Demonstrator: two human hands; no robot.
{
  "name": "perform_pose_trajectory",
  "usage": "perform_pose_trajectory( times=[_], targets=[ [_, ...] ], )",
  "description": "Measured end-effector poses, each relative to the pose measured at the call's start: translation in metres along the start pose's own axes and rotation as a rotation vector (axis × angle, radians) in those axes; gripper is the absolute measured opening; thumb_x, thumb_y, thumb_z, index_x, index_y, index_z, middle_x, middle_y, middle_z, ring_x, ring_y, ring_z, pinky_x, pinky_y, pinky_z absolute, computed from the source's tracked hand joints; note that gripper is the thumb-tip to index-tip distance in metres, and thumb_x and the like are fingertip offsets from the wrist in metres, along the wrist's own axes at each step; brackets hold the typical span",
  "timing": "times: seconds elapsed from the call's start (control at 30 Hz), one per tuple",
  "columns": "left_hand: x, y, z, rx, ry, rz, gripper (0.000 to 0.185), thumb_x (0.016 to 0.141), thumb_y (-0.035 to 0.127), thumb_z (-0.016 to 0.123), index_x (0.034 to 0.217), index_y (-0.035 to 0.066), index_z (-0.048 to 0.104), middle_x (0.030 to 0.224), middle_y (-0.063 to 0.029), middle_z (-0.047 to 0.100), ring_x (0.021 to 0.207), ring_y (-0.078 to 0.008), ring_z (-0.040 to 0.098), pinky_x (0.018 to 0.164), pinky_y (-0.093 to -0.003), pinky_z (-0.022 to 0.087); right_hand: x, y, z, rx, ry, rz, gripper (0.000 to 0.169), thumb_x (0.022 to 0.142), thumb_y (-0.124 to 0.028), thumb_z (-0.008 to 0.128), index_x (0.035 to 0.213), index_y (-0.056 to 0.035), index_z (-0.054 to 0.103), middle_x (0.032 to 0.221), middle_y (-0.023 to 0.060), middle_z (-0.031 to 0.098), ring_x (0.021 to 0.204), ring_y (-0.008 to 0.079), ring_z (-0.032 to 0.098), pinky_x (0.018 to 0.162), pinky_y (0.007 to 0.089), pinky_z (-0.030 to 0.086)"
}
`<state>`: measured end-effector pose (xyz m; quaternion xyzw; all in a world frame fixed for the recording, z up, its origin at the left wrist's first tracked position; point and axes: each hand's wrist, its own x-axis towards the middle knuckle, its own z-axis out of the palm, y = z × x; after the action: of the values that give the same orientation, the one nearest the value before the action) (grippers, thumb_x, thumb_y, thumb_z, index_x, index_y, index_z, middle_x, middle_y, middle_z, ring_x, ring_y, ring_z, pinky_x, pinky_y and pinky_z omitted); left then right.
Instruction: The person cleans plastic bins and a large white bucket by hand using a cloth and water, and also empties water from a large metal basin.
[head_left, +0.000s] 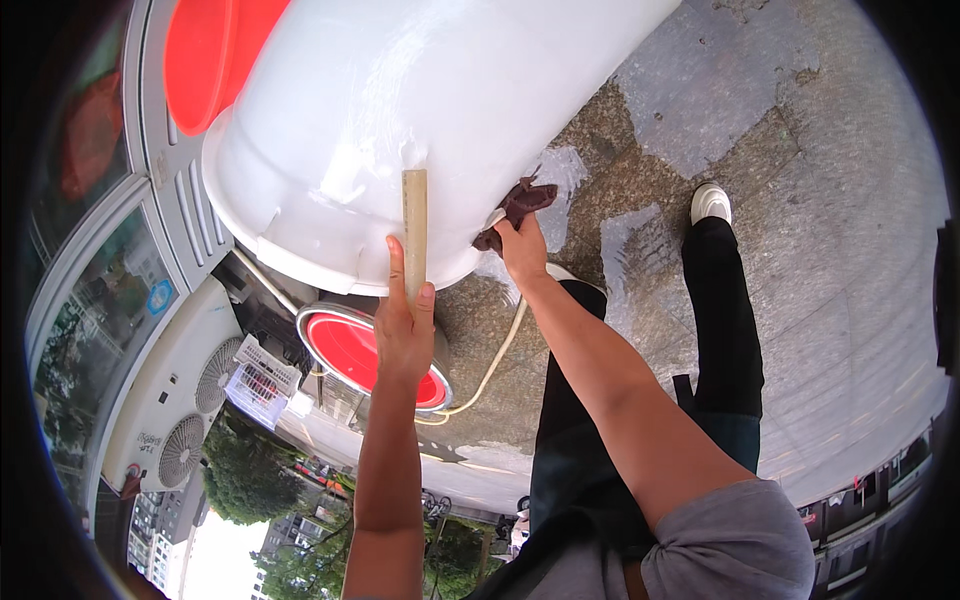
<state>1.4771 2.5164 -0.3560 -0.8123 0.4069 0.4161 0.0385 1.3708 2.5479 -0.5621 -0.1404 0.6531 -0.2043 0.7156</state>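
Note:
A large white plastic barrel (450, 97) lies before me, its thick rim towards the lower left. My left hand (406, 330) is on a short pale yellowish hose (415, 225), with the forefinger along one side and the thumb at its lower end. The hose's far end is at the barrel's side wall. My right hand (523, 247) grips a dark brown cloth (529, 201) against the barrel near its rim. The cloth hangs out past the fingers over the wet ground.
A red tub (217, 60) stands beyond the barrel. Below the rim is a metal-edged container with a red inside (341, 341); a thin hose (499, 352) runs past it over the paving. Air-conditioner units (169, 420) stand at the left. My shoe (710, 202) is on wet stone.

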Motion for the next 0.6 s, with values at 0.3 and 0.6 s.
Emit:
perform_pose_trajectory(
  times=[0.3, 0.6],
  targets=[
    [-0.082, 0.005, -0.005, -0.018, -0.04, -0.013, 0.055, 0.091, 0.025, 0.051, 0.141, 0.016, 0.032, 0.12, -0.0243, 0.05, 0.099, -0.0387, 0.056, 0.08, -0.044, 0.045, -0.085, -0.135, -0.032, 0.367, -0.33, -0.027, 0.03, 0.081, -0.016, 0.065, 0.107, -0.0022, 0.056, 0.097, 0.0079, 0.063, 0.084, 0.0161, 0.062, 0.072, 0.0295, 0.052],
    [-0.191, 0.062, -0.061, -0.2, 0.065, 0.13, 0.049, 0.091, 0.025, 0.051, 0.136, 0.011, 0.037, 0.088, -0.0203, 0.063, 0.078, -0.037, 0.062, 0.069, -0.043, 0.049, -0.123, -0.22, 0.03, 0.671, -0.87, -0.123, 0.055, 0.073, -0.002, 0.052, 0.127, -0.0043, 0.045, 0.119, 0.0133, 0.054, 0.1, 0.0269, 0.058, 0.087, 0.0403, 0.05]
  ],
)
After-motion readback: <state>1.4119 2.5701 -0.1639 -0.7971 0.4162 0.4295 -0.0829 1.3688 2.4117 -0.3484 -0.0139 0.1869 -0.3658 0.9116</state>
